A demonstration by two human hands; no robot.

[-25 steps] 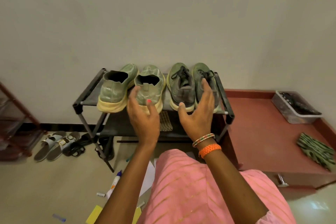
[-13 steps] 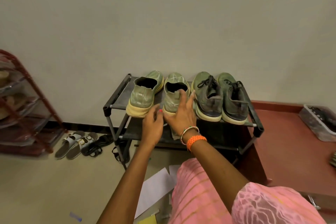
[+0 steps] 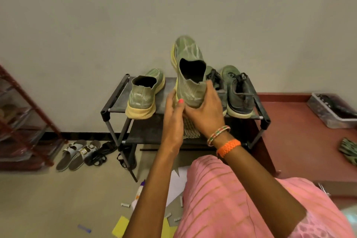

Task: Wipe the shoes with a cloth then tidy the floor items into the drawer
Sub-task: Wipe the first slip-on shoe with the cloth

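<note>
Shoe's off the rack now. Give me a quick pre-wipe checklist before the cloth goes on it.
1. Lifted light green shoe gripped: ok, right hand curls round its heel.
2. Cloth in hand: ok, it hangs below the shoe by the left hand; which fingers pinch it, cannot tell.
3. Shoe clear of the rack: ok, raised above the top shelf.
4. Remaining light green shoe stable: ok, flat on the shelf.
5. Dark laced pair undisturbed: ok.
6. Floor papers tidied: not ok.
</note>
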